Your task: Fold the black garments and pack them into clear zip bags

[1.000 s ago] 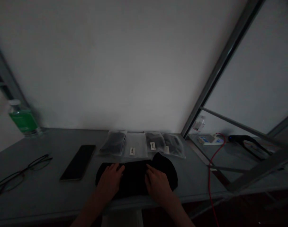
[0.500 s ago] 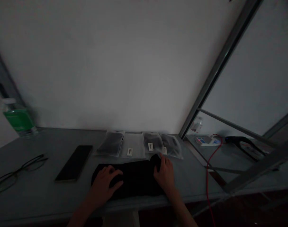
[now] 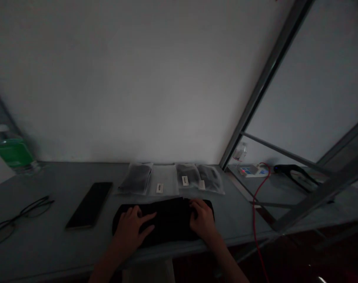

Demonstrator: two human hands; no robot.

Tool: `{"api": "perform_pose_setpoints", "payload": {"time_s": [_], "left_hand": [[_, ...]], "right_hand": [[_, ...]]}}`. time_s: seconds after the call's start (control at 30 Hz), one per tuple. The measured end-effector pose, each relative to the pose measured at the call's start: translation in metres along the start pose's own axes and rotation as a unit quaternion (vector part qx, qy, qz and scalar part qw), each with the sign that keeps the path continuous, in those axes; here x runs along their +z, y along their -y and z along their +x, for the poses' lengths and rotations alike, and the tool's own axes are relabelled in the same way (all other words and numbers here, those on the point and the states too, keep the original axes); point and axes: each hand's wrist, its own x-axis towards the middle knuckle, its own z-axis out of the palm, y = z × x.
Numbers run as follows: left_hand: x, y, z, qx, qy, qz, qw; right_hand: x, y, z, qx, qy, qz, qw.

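Observation:
A black folded cloth [image 3: 170,220] lies flat near the front edge of the grey table [image 3: 55,243]. My left hand [image 3: 130,232] rests palm-down on its left part, fingers spread. My right hand [image 3: 203,220] lies on its right end, fingers curled over the cloth's far right corner. Just behind the cloth, a row of clear plastic bags [image 3: 170,179] with small white labels lies against the wall; some hold dark fabric.
A dark phone [image 3: 89,204] lies left of the cloth. Black glasses [image 3: 17,218] sit further left. A green-labelled bottle [image 3: 10,151] stands at the back left. A red cable [image 3: 257,208] and a metal frame [image 3: 255,98] are to the right, small devices behind it.
My right hand moved right to the cloth's raised right end, then pressed it down; the cloth now lies flatter and shorter on the right. The left hand barely shifted.

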Motion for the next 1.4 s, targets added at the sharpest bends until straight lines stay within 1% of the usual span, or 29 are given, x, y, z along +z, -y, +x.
{"api": "perform_pose_setpoints", "payload": {"time_s": [0.13,0.23,0.33,0.4,0.47,0.53,0.6,0.7,0.77,0.83,0.87,0.9,0.93,1.0,1.07,1.13,1.2,1.23,1.3,1.4], "left_hand": [[0.0,-0.006,-0.002,-0.014,-0.006,0.005,1.0],[0.005,-0.015,-0.006,-0.041,-0.03,0.03,0.998],[0.016,-0.025,-0.014,-0.08,-0.086,0.061,0.991],[0.024,-0.028,-0.02,-0.103,-0.133,0.065,0.984],[0.031,-0.027,-0.024,-0.118,-0.179,0.043,0.976],[0.035,-0.022,-0.025,-0.134,-0.218,-0.002,0.967],[0.034,-0.017,-0.024,-0.169,-0.238,-0.058,0.955],[0.027,-0.015,-0.023,-0.265,-0.245,-0.105,0.927],[0.022,-0.018,-0.024,-0.306,-0.275,-0.071,0.908],[0.017,-0.022,-0.026,-0.326,-0.309,0.006,0.893],[0.014,-0.022,-0.026,-0.335,-0.313,0.044,0.888],[0.011,-0.02,-0.027,-0.345,-0.3,0.072,0.886],[0.008,-0.017,-0.027,-0.355,-0.273,0.087,0.89],[0.002,-0.007,-0.025,-0.368,-0.192,0.085,0.906],[-0.005,0.006,-0.021,-0.357,-0.107,0.059,0.926],[-0.01,0.015,-0.016,-0.331,-0.048,0.031,0.942],[-0.014,0.017,-0.011,-0.317,-0.018,0.015,0.948],[-0.015,0.015,-0.009,-0.32,-0.011,0.011,0.947],[-0.015,0.009,-0.007,-0.332,-0.003,0.006,0.943],[-0.016,0.003,-0.011,-0.325,-0.001,-0.01,0.946]], "right_hand": [[-0.009,0.009,-0.003,0.055,0.059,-0.004,0.997],[-0.008,0.024,-0.011,0.085,0.065,-0.028,0.994],[-0.001,0.037,-0.024,0.065,0.052,-0.075,0.994],[0.004,0.043,-0.031,0.04,0.061,-0.114,0.991],[0.006,0.045,-0.035,0.033,0.069,-0.144,0.987],[0.007,0.045,-0.037,0.035,0.071,-0.163,0.983],[0.008,0.044,-0.038,0.04,0.076,-0.172,0.981],[0.009,0.045,-0.038,0.046,0.087,-0.176,0.979],[0.009,0.046,-0.038,0.052,0.092,-0.174,0.979],[0.009,0.046,-0.038,0.057,0.094,-0.17,0.979],[0.009,0.047,-0.038,0.058,0.096,-0.17,0.979],[0.009,0.047,-0.038,0.059,0.096,-0.169,0.979],[0.01,0.047,-0.038,0.061,0.096,-0.17,0.979],[0.01,0.047,-0.038,0.063,0.094,-0.168,0.979],[0.01,0.047,-0.038,0.068,0.092,-0.163,0.98],[0.01,0.048,-0.038,0.076,0.097,-0.158,0.98],[0.01,0.049,-0.037,0.084,0.106,-0.156,0.978],[0.009,0.049,-0.037,0.088,0.11,-0.156,0.978],[0.008,0.049,-0.035,0.093,0.119,-0.156,0.976],[0.006,0.05,-0.035,0.102,0.126,-0.154,0.975]]}}
